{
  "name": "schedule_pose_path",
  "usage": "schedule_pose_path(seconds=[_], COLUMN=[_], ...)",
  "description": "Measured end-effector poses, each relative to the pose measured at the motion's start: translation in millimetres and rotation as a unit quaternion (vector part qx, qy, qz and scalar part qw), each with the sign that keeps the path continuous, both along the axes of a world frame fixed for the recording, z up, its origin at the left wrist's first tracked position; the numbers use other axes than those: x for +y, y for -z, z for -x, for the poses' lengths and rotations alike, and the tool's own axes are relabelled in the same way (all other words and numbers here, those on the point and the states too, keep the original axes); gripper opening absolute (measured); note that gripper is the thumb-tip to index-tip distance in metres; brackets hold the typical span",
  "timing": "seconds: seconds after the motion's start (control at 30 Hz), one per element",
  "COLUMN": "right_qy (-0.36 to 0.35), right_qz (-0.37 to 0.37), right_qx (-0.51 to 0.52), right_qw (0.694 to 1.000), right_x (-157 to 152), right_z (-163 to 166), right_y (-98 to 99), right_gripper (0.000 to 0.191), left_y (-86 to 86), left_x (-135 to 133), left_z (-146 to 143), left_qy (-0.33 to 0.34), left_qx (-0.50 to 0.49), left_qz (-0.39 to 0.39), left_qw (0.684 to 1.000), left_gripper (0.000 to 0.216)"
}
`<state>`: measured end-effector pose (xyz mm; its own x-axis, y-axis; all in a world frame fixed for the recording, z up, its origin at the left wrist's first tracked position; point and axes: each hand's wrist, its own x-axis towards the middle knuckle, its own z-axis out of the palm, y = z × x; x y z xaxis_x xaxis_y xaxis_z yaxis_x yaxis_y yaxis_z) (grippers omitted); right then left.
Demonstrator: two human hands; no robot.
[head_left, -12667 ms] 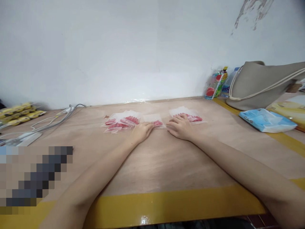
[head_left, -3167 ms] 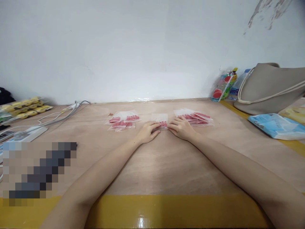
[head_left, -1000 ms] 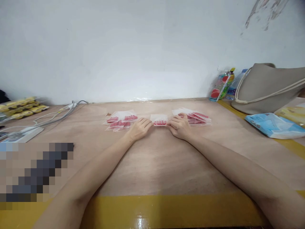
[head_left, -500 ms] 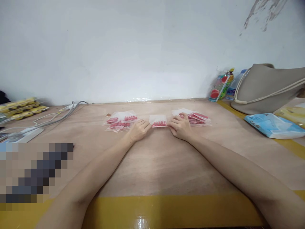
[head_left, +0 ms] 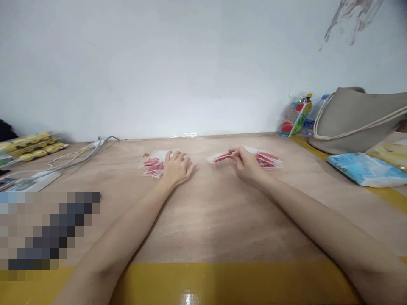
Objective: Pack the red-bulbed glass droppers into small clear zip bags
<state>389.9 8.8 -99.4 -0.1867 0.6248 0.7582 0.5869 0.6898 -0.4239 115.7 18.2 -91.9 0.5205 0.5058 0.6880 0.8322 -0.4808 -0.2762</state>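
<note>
My right hand [head_left: 246, 163] pinches a small clear plastic bag [head_left: 221, 158] with red print or contents; the bag is tilted and sticks out to the left of the fingers. Beside and partly behind that hand lies a pile of similar red-and-clear bags [head_left: 269, 160]. My left hand [head_left: 178, 167] rests with fingers spread over the right part of another pile of such bags [head_left: 154, 166], hiding some of them. Nothing shows in the left fingers.
At the right are drink bottles [head_left: 291, 118], a grey bag [head_left: 356, 120] with a cord and a blue tissue pack [head_left: 365, 168]. Cables [head_left: 82, 156], a power strip [head_left: 41, 180] and yellow packaged items [head_left: 38, 146] lie at the left. A wall [head_left: 190, 67] closes off the back.
My left hand has let go of the small bag, moved left and spread over the left pile. My right hand has lifted and tilted the bag off the table's middle.
</note>
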Motion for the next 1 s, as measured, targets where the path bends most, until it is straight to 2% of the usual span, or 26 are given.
schedule_pose_path(seconds=[0.13,0.27,0.4,0.5,0.57,0.63,0.73,0.83,0.93,1.0], right_qy=[0.054,0.105,0.146,0.152,0.158,0.175,0.207,0.161,0.074,0.064], right_qz=[-0.012,-0.003,0.035,0.049,0.049,0.034,-0.043,-0.13,-0.16,-0.162], right_qx=[-0.087,-0.189,-0.267,-0.249,-0.234,-0.228,-0.22,-0.253,-0.333,-0.361], right_qw=[0.995,0.976,0.952,0.955,0.958,0.957,0.952,0.945,0.926,0.916], right_x=[6.6,9.7,5.5,2.7,2.1,1.4,-2.9,-11.1,-16.2,-14.7], right_z=[-26.5,-52.3,-66.1,-70.2,-70.6,-68.1,-55.0,-30.0,-3.0,9.3], right_y=[-16.4,-17.5,-9.4,-4.5,-2.3,-0.6,2.1,4.4,5.5,5.4], right_gripper=[0.015,0.013,0.007,0.002,0.01,0.023,0.031,0.026,0.017,0.017], left_y=[2.2,7.1,9.2,11.0,13.8,18.1,25.3,28.3,25.4,22.1], left_x=[4.0,10.2,12.8,10.8,9.0,7.1,2.7,-3.9,-9.7,-11.5], left_z=[13.9,18.8,14.9,7.9,0.5,-9.8,-28.4,-43.1,-46.5,-42.4], left_qy=[-0.132,-0.146,-0.123,-0.089,-0.056,-0.016,0.041,0.082,0.11,0.112], left_qx=[-0.024,-0.023,-0.032,-0.045,-0.052,-0.059,-0.073,-0.082,-0.084,-0.092], left_qz=[0.035,0.087,0.096,0.103,0.114,0.128,0.149,0.175,0.206,0.219], left_qw=[0.99,0.985,0.987,0.99,0.991,0.99,0.985,0.978,0.969,0.965], left_gripper=[0.026,0.021,0.019,0.022,0.022,0.022,0.023,0.028,0.03,0.03])
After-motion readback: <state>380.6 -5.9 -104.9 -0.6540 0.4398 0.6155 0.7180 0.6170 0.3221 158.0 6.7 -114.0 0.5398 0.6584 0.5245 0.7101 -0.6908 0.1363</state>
